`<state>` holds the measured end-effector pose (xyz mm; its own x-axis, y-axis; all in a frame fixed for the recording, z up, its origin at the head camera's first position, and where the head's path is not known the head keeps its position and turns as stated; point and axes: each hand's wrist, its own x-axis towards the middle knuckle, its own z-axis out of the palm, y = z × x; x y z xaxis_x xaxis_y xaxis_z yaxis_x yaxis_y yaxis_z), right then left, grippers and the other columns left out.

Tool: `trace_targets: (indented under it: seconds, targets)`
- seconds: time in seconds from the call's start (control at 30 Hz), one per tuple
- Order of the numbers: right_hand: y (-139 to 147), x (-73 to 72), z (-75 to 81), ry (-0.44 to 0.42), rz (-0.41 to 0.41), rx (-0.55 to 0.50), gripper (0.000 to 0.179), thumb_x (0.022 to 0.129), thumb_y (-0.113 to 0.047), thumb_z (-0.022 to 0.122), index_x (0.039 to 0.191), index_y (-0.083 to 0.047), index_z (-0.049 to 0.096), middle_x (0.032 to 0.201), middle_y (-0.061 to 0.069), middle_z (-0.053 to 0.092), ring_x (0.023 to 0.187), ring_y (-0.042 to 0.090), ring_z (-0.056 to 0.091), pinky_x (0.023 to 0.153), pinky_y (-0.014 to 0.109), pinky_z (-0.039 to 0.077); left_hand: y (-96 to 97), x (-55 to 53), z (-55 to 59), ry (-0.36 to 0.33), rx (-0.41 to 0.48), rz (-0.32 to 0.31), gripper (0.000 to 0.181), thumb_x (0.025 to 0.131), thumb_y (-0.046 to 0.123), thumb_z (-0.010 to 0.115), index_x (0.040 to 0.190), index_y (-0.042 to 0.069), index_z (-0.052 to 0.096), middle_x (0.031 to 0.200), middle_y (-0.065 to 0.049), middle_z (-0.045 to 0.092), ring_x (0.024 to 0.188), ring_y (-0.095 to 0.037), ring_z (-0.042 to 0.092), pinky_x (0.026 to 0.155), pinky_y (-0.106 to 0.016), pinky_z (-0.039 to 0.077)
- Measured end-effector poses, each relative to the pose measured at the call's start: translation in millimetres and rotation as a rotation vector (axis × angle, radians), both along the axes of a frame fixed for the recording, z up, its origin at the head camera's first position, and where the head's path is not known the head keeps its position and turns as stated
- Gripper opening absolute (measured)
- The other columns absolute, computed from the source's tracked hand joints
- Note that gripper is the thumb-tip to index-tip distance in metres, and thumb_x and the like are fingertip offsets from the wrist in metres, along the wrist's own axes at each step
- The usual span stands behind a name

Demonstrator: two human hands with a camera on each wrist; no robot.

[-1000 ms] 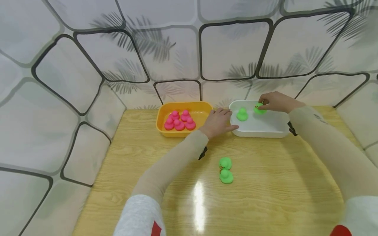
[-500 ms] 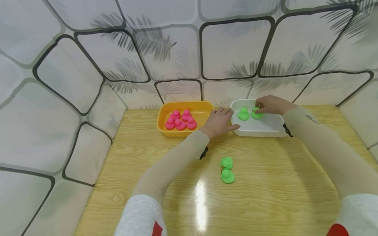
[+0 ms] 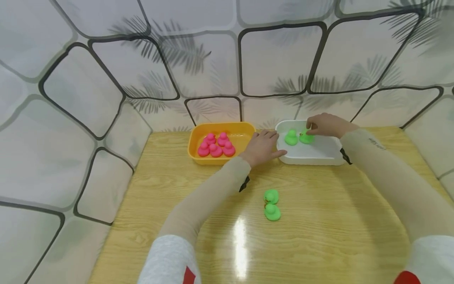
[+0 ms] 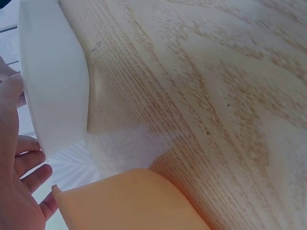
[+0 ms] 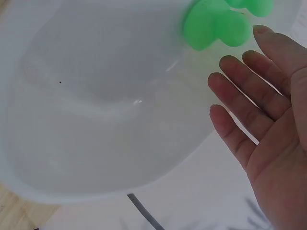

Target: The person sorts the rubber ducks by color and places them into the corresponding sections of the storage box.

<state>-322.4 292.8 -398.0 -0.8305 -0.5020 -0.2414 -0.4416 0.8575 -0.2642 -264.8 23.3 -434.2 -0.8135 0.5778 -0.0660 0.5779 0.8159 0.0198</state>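
Two green rubber ducks (image 3: 291, 137) (image 5: 206, 24) stand side by side in the white tray (image 3: 315, 157). My right hand (image 3: 328, 125) hovers over the right-hand one of them, its fingers loosely extended and holding nothing. In the right wrist view the thumb tip is close beside this duck. My left hand (image 3: 260, 149) bridges the gap between the white tray and the orange tray (image 3: 221, 161). Its thumb lies at the white tray's rim in the left wrist view, and other fingertips reach toward the orange rim (image 4: 129, 196). Those fingers are relaxed and spread.
Several pink rubber ducks (image 3: 215, 150) are grouped in the left part of the orange tray. Two more green ducks (image 3: 272, 212) sit touching on the wooden table (image 3: 319, 221), in front of the trays. A patterned wall covering (image 3: 276, 63) rises right behind the trays.
My right hand has moved left, bringing its green duck next to the other in the white tray, and has let it go. The left hand has stayed in place.
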Motion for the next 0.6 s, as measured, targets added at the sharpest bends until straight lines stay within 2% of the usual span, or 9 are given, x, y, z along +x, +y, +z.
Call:
trace_targets:
  seconds: [0.23,0.5,0.6]
  targets:
    - [2.3,15.3,9.8,0.050,0.034,-0.061,0.021,0.101,-0.016,0.068,0.112,0.002,0.068,0.099,0.013,0.072,0.092,0.033,0.069,0.084,0.055,0.054,-4.3,2.3,-0.2,-0.005,-0.014,-0.016,0.073,0.106,0.065,0.040,0.160,0.015,0.042,0.165,-0.001,0.039,0.150,-0.022,0.035,0.117,-0.044,0.033]
    - [-3.6,51.9,19.5,0.148,0.100,-0.113,0.011,0.099,-0.014,0.072,0.108,-0.008,0.073,0.103,0.005,0.074,0.095,0.028,0.070,0.085,0.053,0.055,-3.4,3.6,0.0,-0.015,-0.003,-0.021,0.073,0.107,0.064,0.039,0.161,0.014,0.040,0.166,-0.002,0.038,0.151,-0.023,0.034,0.118,-0.045,0.032]
    - [-7.7,65.0,22.0,0.194,0.137,-0.110,0.011,0.097,-0.013,0.074,0.106,-0.008,0.074,0.103,0.004,0.075,0.095,0.027,0.070,0.085,0.051,0.056,-2.4,3.5,1.3,-0.008,-0.004,-0.022,0.074,0.106,0.064,0.039,0.161,0.014,0.040,0.166,-0.002,0.038,0.150,-0.023,0.035,0.118,-0.045,0.033]
